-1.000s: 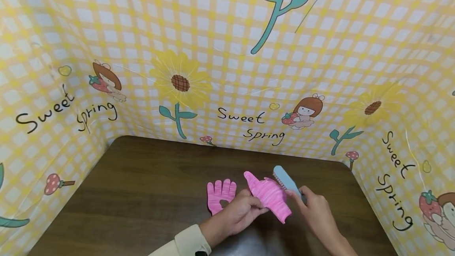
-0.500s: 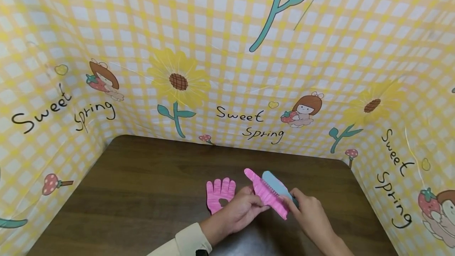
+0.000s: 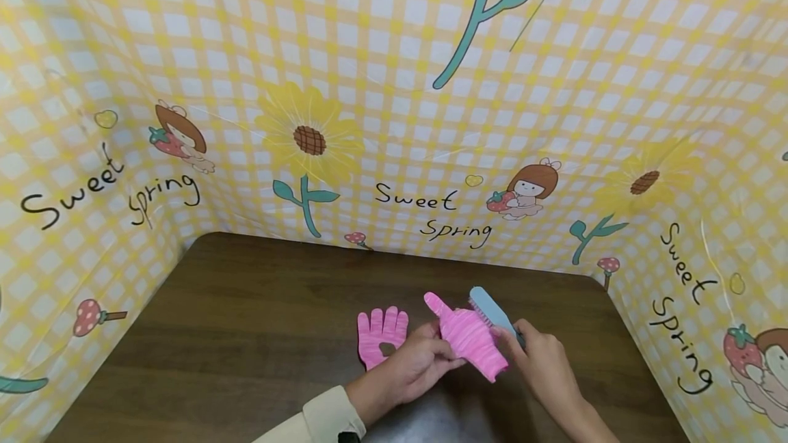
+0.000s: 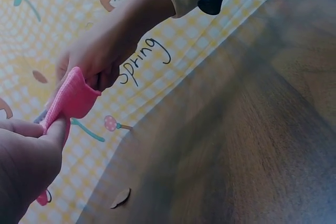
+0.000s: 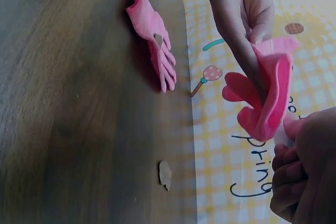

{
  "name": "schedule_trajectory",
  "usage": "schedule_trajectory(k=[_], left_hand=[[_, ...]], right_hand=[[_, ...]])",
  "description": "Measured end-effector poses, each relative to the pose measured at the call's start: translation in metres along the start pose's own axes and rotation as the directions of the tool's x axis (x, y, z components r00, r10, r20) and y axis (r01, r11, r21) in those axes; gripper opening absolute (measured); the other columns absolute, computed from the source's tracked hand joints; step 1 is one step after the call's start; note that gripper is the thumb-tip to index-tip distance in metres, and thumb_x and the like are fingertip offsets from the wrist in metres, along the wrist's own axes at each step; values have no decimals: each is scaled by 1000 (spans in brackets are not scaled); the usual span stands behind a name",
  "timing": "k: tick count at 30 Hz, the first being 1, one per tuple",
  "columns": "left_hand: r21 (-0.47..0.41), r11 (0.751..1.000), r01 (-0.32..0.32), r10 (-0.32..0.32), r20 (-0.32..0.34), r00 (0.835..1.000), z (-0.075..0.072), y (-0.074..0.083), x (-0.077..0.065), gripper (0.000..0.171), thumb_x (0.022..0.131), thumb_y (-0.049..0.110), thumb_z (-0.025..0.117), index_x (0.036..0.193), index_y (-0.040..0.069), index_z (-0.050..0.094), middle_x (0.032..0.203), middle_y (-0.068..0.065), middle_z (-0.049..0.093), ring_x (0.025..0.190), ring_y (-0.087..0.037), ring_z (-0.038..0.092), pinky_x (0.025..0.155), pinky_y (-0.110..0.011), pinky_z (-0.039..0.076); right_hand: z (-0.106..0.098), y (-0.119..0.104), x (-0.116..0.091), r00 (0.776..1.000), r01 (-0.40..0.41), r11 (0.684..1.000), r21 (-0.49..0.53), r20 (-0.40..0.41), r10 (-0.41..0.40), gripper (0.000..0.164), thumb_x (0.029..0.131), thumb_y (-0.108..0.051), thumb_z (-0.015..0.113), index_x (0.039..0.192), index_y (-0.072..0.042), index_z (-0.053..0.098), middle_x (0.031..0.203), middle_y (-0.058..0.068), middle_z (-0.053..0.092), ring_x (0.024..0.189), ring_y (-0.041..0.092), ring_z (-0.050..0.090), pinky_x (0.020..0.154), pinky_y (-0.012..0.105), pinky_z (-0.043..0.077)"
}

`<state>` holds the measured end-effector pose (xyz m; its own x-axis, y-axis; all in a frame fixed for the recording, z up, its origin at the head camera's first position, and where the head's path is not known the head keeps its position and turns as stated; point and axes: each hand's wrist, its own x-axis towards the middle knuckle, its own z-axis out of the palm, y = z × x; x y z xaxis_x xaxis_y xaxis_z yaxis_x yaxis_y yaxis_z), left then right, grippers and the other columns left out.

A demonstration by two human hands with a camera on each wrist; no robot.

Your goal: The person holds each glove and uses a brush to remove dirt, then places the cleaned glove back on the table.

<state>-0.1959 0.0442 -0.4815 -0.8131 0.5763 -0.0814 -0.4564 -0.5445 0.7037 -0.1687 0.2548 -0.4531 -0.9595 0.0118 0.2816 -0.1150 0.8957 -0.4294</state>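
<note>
In the head view, a pink glove [image 3: 470, 340] hangs above the table, pinched between thumb and fingers of my left hand [image 3: 421, 364]. One of its fingers points up and left, its cuff down and right. My right hand [image 3: 542, 361] grips a light blue brush [image 3: 490, 307] by its handle. The bristles face the glove's upper right edge; whether they touch it I cannot tell. A second pink glove [image 3: 380, 333] lies flat on the table beyond my left forearm, with a small brown scrap [image 5: 158, 39] on it, seen in the right wrist view.
The dark wooden table [image 3: 258, 333] is enclosed by yellow checked cloth [image 3: 394, 122] at the back and both sides. Another brown scrap [image 5: 164, 175] lies on the tabletop in the right wrist view.
The brush has moved down and left across the held glove, then back up and right to its edge. The glove tilted with it and turned back. My left hand has barely moved.
</note>
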Motion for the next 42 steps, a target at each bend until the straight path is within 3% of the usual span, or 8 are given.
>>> schedule_trajectory(k=[6, 9, 11, 13, 18, 27, 34, 42], left_hand=[[7, 1000, 4, -4, 3, 1000, -5, -3, -1, 72, 79, -19, 33, 150, -17, 28, 154, -27, 41, 141, -30, 37, 122, -68, 19], [46, 999, 24, -24, 5, 1000, -9, -2, 2, 52, 80, -13, 37, 130, -14, 49, 124, -13, 59, 122, -22, 50, 121, -63, 30], [66, 997, 45, -46, 3, 999, -11, -2, 4, 35, 83, -8, 40, 114, -5, 55, 104, -4, 58, 110, -18, 55, 115, -57, 39], [82, 994, 75, -75, -5, 997, -13, -3, 6, 23, 87, 0, 43, 106, 2, 55, 97, -1, 56, 103, -16, 57, 108, -50, 44], [98, 987, 130, -126, -52, 991, -21, -12, 5, 36, 93, 11, 47, 126, -1, 52, 121, -7, 63, 109, -17, 61, 99, -45, 48], [199, 957, 211, -184, -143, 972, -31, -26, 5, 36, 98, 25, 46, 123, 0, 56, 110, -6, 69, 97, -19, 66, 91, -44, 53], [212, 945, 248, -210, -186, 960, -39, -30, 11, 39, 98, 30, 47, 121, 1, 57, 113, -10, 71, 101, -28, 67, 95, -52, 54], [237, 924, 301, -252, -217, 943, -44, -28, 18, 56, 96, 36, 49, 132, -7, 52, 123, -23, 67, 114, -40, 65, 107, -64, 47]], right_hand=[[-2, 12, 3, 994, -98, 995, -23, 36, 99, 41, 101, -43, 61, 98, -2, 66, 59, -5, 41, 53, 11, 42, 48, 24, 37], [-3, 17, 4, 990, -126, 992, -17, 54, 127, 44, 101, -45, 60, 100, -1, 66, 62, -3, 45, 54, 12, 44, 48, 25, 37], [-3, 19, 3, 989, -135, 991, -13, 59, 136, 46, 100, -45, 61, 102, 0, 67, 65, -1, 51, 55, 13, 46, 48, 25, 38], [-3, 21, 3, 988, -141, 990, -15, 58, 142, 46, 100, -46, 61, 102, 0, 67, 66, 1, 54, 56, 14, 47, 50, 26, 39], [-1, 27, -1, 984, -163, 986, -23, 71, 164, 45, 100, -44, 61, 101, 0, 66, 66, 1, 53, 56, 14, 45, 49, 26, 37], [5, 31, -4, 981, -176, 984, -19, 74, 177, 42, 100, -44, 63, 97, -2, 65, 62, -3, 42, 54, 13, 41, 47, 25, 33], [7, 33, -5, 979, -184, 983, -22, 81, 185, 41, 100, -43, 63, 95, -3, 65, 62, -4, 40, 55, 13, 42, 48, 26, 33], [11, 37, -6, 983, -168, 985, -23, 71, 169, 38, 99, -42, 65, 91, -4, 64, 61, -5, 38, 54, 13, 41, 47, 26, 33]])
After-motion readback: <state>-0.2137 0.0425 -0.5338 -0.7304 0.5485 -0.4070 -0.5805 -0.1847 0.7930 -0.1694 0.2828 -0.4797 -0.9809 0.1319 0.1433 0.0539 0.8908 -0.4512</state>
